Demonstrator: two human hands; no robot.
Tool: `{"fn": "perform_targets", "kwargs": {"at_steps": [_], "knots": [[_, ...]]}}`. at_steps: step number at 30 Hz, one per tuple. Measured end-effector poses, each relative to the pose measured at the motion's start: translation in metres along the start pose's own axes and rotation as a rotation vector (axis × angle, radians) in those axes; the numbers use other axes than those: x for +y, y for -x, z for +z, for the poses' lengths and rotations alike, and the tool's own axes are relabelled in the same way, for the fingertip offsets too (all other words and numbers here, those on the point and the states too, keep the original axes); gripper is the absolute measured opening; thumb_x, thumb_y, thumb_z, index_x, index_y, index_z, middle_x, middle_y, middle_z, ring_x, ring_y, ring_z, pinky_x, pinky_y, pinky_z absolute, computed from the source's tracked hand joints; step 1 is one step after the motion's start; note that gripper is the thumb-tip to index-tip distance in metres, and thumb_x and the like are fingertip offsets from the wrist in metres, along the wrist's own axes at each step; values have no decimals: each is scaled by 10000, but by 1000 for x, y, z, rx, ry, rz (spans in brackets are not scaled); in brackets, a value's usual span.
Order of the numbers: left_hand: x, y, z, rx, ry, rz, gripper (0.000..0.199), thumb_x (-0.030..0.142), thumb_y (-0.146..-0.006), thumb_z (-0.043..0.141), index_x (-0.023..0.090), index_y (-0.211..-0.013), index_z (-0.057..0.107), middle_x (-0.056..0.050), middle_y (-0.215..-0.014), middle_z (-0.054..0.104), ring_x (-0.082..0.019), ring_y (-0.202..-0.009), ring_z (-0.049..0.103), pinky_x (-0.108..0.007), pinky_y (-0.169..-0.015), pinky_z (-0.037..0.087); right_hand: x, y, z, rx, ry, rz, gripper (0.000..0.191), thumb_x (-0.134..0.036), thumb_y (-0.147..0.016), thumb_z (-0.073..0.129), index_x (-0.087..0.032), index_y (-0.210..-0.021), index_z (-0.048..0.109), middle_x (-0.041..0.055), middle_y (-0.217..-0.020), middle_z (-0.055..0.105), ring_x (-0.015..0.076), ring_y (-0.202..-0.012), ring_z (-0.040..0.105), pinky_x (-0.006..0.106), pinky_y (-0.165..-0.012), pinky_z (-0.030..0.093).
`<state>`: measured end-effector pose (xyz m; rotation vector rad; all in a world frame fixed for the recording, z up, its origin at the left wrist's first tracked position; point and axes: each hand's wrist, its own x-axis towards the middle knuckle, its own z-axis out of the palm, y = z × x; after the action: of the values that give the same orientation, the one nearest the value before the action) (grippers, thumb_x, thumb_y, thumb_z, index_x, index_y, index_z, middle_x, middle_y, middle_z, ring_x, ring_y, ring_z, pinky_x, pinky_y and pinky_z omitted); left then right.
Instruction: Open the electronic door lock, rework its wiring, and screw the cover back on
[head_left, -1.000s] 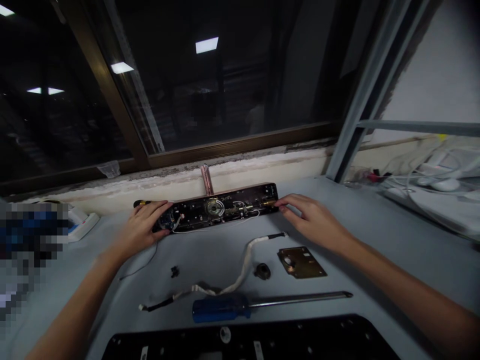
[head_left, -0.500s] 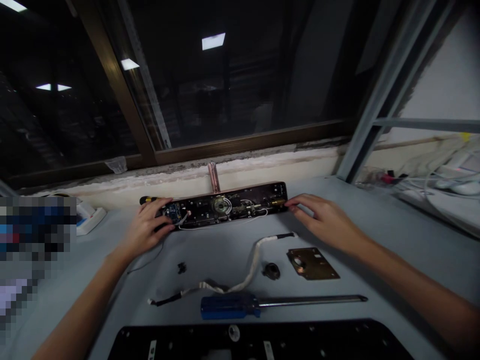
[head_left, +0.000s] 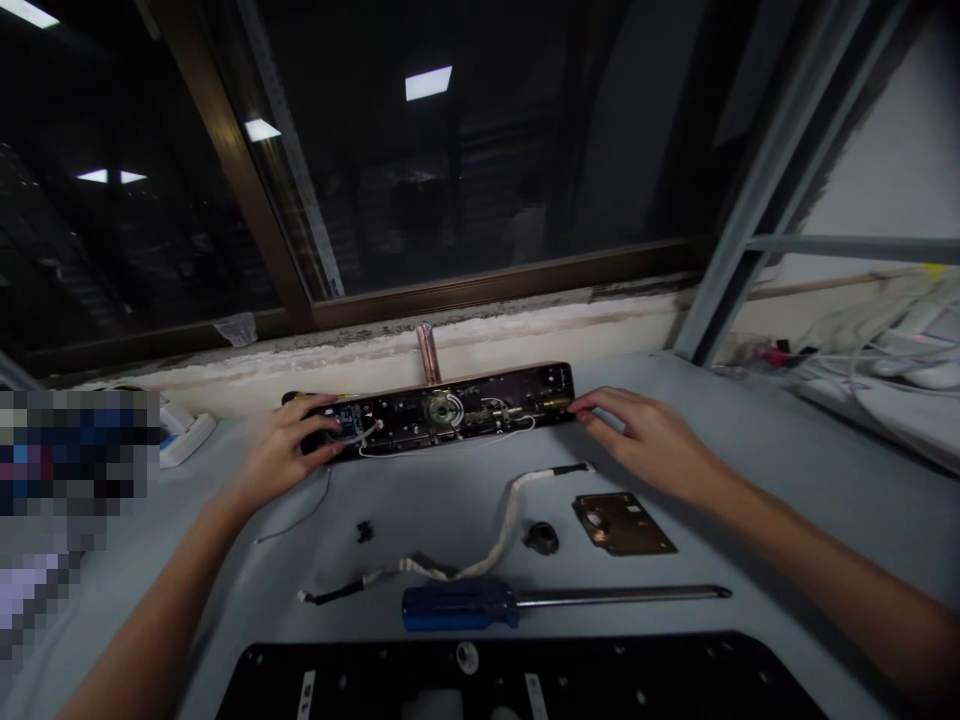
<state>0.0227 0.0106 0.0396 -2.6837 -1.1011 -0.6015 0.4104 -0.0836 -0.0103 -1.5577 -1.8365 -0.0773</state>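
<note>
A long, narrow door lock panel [head_left: 405, 425] lies inner side up near the wall, with a copper-coloured handle [head_left: 428, 355] sticking out behind it. Its circuit board, round hub, thin white wires and brass-coloured cylinder are exposed. My left hand [head_left: 289, 445] is curled over the panel's left end, fingers on and beside the blue circuit board [head_left: 347, 420]. The fingertips of my right hand [head_left: 637, 430] close on its right end, by the brass-coloured cylinder [head_left: 556, 402]. A thin grey wire [head_left: 311, 510] trails below my left hand.
On the grey table lie a white-wrapped cable [head_left: 506, 515], a blue-handled screwdriver [head_left: 461, 607], a brown metal plate [head_left: 624, 525], a round dark part [head_left: 541, 538] and small black screws [head_left: 364, 531]. A black panel [head_left: 360, 685] fills the front edge. A power strip [head_left: 187, 440] stands left.
My left hand has shifted slightly left along the panel's end, with its fingers moved over the circuit board. My right hand stays at the other end. The view has tilted very slightly.
</note>
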Motion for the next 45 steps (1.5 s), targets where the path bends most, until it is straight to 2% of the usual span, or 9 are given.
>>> {"fn": "perform_targets", "kwargs": {"at_steps": [5,10,12,17,22,29,36,41,45], "knots": [[3,7,-30,-44,-9,-65,231,368,-743,507,199,-855,618,-73,-1100,576,-226,-1038,495,-358,-929,360,2,1,1,-20,14,-5,225,-272,-806,379,-202,-847,589,43,-872,649,192,-747,595,290,-532,430],[13,10,-45,-570,158,-320,280,426,-756,451,204,-675,601,13,-647,606,-153,-640,553,-230,-598,410,3,1,2,-10,12,-17,217,-288,-803,389,-211,-825,590,38,-859,653,194,-744,601,292,-526,432],[19,10,-38,-673,93,-356,317,450,-746,447,200,-614,590,15,-571,570,-159,-612,552,-231,-564,382,4,1,1,-6,17,-16,216,-286,-800,387,-212,-824,589,37,-852,653,191,-728,602,290,-522,432],[30,7,-17,-634,-68,-442,206,334,-704,448,207,-588,562,8,-524,557,-166,-549,543,-252,-544,349,5,1,1,-12,35,-18,231,-290,-799,379,-205,-839,590,37,-847,657,188,-708,601,289,-517,436],[30,8,-17,-637,-47,-417,199,196,-665,402,208,-505,518,8,-462,535,-158,-506,543,-248,-541,364,5,2,1,-27,35,6,234,-291,-800,380,-205,-852,591,37,-865,655,184,-702,599,286,-516,437],[33,6,-10,-571,-193,-418,290,334,-780,368,191,-732,616,-88,-734,662,-248,-707,618,-295,-595,387,3,2,-1,-24,22,7,220,-278,-789,385,-206,-833,587,33,-851,658,187,-714,600,282,-511,424],[36,4,-1,-554,-205,-403,243,212,-789,369,186,-760,608,-87,-801,664,-245,-778,619,-294,-644,385,2,1,0,-26,33,7,244,-289,-802,376,-196,-847,597,28,-864,661,167,-662,585,270,-527,418],[61,1,-5,-527,-27,-267,233,231,-847,319,172,-808,541,-53,-741,633,-186,-701,600,-272,-631,386,-5,0,-5,-84,44,24,253,-285,-811,374,-190,-874,600,22,-848,667,125,-483,505,274,-541,414],[78,-10,1,-471,-38,-189,251,227,-870,322,173,-811,560,-48,-751,632,-181,-714,602,-269,-638,399,-9,0,-7,-105,27,52,235,-270,-820,380,-197,-878,596,12,-818,668,119,-473,493,266,-570,413]]}}
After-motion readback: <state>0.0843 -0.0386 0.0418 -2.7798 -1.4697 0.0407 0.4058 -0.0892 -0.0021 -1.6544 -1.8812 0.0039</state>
